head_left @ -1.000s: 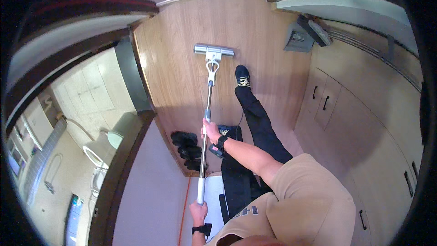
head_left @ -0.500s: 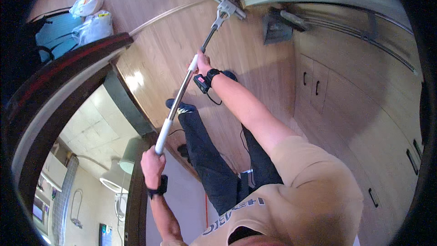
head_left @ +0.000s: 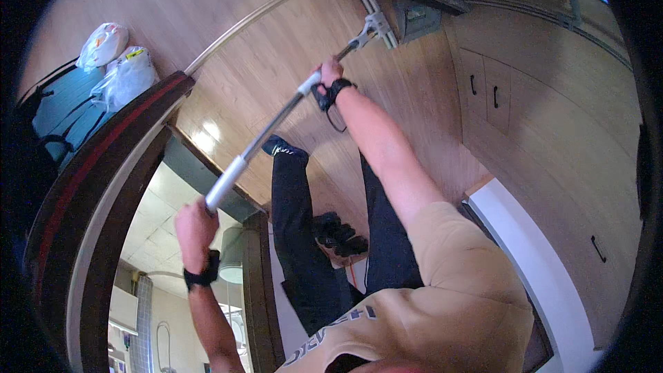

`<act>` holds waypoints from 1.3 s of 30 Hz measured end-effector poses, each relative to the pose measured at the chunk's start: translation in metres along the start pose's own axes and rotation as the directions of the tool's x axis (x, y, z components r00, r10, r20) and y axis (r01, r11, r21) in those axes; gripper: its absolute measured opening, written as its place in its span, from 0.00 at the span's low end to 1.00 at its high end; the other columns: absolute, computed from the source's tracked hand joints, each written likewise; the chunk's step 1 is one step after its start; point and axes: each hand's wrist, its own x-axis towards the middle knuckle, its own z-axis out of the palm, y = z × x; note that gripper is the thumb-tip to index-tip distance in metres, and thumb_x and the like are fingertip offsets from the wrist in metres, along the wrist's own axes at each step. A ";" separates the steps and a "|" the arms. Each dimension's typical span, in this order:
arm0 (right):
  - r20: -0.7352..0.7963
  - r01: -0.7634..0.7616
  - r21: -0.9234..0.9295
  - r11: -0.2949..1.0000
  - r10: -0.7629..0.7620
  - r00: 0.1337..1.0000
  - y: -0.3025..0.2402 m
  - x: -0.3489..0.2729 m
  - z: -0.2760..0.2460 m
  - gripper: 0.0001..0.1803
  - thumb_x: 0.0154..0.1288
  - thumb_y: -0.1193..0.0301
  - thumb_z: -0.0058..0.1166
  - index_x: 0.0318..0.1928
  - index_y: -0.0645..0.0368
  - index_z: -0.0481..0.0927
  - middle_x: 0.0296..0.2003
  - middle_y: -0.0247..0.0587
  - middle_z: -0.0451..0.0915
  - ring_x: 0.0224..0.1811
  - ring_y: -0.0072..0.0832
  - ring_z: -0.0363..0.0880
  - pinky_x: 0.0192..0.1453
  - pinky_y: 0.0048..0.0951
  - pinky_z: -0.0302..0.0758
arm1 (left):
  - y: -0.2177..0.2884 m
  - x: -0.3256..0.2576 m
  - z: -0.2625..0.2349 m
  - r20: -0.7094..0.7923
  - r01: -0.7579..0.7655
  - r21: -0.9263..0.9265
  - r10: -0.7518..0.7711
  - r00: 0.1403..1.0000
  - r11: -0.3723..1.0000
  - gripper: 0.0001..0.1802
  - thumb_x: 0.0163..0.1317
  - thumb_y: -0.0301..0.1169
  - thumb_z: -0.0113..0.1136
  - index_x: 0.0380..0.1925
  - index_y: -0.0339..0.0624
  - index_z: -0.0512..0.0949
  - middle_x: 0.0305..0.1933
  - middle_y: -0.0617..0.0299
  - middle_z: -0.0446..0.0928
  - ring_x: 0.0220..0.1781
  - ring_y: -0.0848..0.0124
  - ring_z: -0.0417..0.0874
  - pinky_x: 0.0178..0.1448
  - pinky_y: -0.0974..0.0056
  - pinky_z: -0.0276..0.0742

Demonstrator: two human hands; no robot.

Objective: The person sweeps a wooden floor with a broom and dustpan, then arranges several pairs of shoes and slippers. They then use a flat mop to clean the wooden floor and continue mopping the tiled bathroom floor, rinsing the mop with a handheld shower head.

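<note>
A mop (head_left: 277, 121) with a silver pole, white sleeves and a grey-white roller head runs diagonally from lower left to upper right. My left hand (head_left: 195, 228) is closed round the white grip at the near end of its pole. Farther up, my right hand (head_left: 331, 71) wraps the pole just above the middle white sleeve, the arm stretched out. The mop head (head_left: 378, 24) is down at the wood-look floor (head_left: 407, 90), close to the doorway strip. Beside it, to the right, stands a grey dustpan (head_left: 419, 22).
A broom head (head_left: 447, 1) lies by the dustpan. Pale cabinets (head_left: 545, 110) line the right. White plastic bags (head_left: 128, 76) and a blue bag (head_left: 65, 114) sit far left, past a dark door frame (head_left: 103, 145). Dark shoes (head_left: 338, 233) lie behind my legs. A bathroom opens at lower left.
The mop head has moved right, nearer the dustpan, and the pole leans lower. My left hand has shifted left and my right hand slightly up and right. My view has shifted too.
</note>
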 end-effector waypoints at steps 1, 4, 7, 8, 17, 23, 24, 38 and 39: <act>0.045 0.032 -0.200 0.979 -0.024 0.999 -0.009 0.013 0.002 0.24 0.77 0.55 0.37 0.27 0.59 0.70 0.22 0.47 0.75 0.21 0.43 0.77 0.22 0.50 0.75 | -0.001 0.019 -0.010 -0.064 -0.037 0.006 0.038 0.997 0.999 0.08 0.60 0.34 0.64 0.30 0.41 0.79 0.27 0.44 0.81 0.31 0.44 0.85 0.36 0.46 0.82; 0.046 -0.040 -0.277 0.960 0.055 0.997 -0.014 0.030 0.017 0.21 0.75 0.57 0.38 0.28 0.58 0.69 0.21 0.45 0.74 0.21 0.41 0.76 0.25 0.47 0.76 | -0.001 0.031 -0.039 -0.093 -0.039 0.002 0.039 0.995 0.999 0.07 0.59 0.32 0.64 0.30 0.40 0.79 0.27 0.43 0.82 0.31 0.44 0.85 0.36 0.46 0.82; -0.063 -0.147 0.091 0.985 0.153 0.986 0.008 0.005 0.026 0.24 0.77 0.50 0.36 0.28 0.55 0.65 0.17 0.41 0.69 0.15 0.40 0.71 0.20 0.44 0.74 | -0.004 0.000 -0.062 0.067 0.062 -0.010 -0.061 0.996 0.998 0.05 0.58 0.30 0.65 0.30 0.41 0.80 0.26 0.44 0.82 0.32 0.46 0.86 0.38 0.47 0.82; -0.049 -0.113 0.011 0.994 0.113 0.992 0.019 -0.007 0.028 0.26 0.78 0.48 0.34 0.28 0.54 0.65 0.16 0.41 0.69 0.14 0.39 0.69 0.19 0.45 0.73 | -0.007 -0.013 -0.068 0.038 0.029 -0.020 -0.028 0.999 0.999 0.05 0.58 0.30 0.65 0.30 0.41 0.80 0.26 0.45 0.82 0.32 0.46 0.86 0.38 0.47 0.82; -0.092 -0.214 0.100 0.972 0.223 0.970 0.005 -0.003 0.069 0.21 0.76 0.57 0.33 0.28 0.55 0.65 0.19 0.45 0.69 0.17 0.43 0.70 0.24 0.48 0.73 | -0.035 0.016 -0.096 -0.069 0.049 -0.026 -0.051 0.996 0.998 0.06 0.57 0.30 0.66 0.30 0.40 0.81 0.26 0.45 0.81 0.32 0.47 0.85 0.38 0.49 0.82; -0.040 -0.286 0.125 0.950 0.293 0.955 0.012 -0.023 0.066 0.18 0.78 0.55 0.34 0.32 0.52 0.65 0.20 0.37 0.69 0.19 0.36 0.70 0.26 0.45 0.75 | -0.033 -0.006 -0.104 0.066 0.144 -0.066 -0.140 0.988 0.987 0.06 0.54 0.27 0.67 0.28 0.38 0.79 0.26 0.44 0.81 0.31 0.46 0.85 0.39 0.48 0.82; -0.063 -0.299 0.159 0.941 0.312 0.948 0.012 -0.026 0.069 0.17 0.78 0.56 0.34 0.33 0.52 0.65 0.21 0.36 0.68 0.19 0.32 0.70 0.25 0.41 0.74 | -0.033 -0.008 -0.107 0.004 0.143 -0.055 -0.143 0.990 0.988 0.06 0.54 0.27 0.67 0.27 0.38 0.79 0.26 0.44 0.81 0.31 0.46 0.85 0.38 0.49 0.82; -0.061 -0.267 -0.011 0.964 0.266 0.962 -0.008 0.013 0.101 0.10 0.71 0.69 0.47 0.38 0.60 0.80 0.31 0.50 0.86 0.31 0.43 0.87 0.35 0.46 0.84 | 0.009 0.006 -0.130 -0.088 0.125 0.066 -0.119 0.989 0.990 0.05 0.57 0.28 0.65 0.30 0.39 0.79 0.25 0.42 0.79 0.30 0.44 0.84 0.35 0.47 0.79; -0.074 -0.256 -0.006 0.967 0.255 0.964 -0.006 0.010 0.104 0.11 0.71 0.70 0.47 0.36 0.60 0.81 0.32 0.51 0.86 0.31 0.43 0.87 0.35 0.46 0.84 | 0.006 -0.001 -0.130 -0.061 0.136 0.058 -0.133 0.989 0.989 0.06 0.57 0.28 0.65 0.30 0.40 0.78 0.25 0.42 0.79 0.30 0.44 0.84 0.35 0.47 0.79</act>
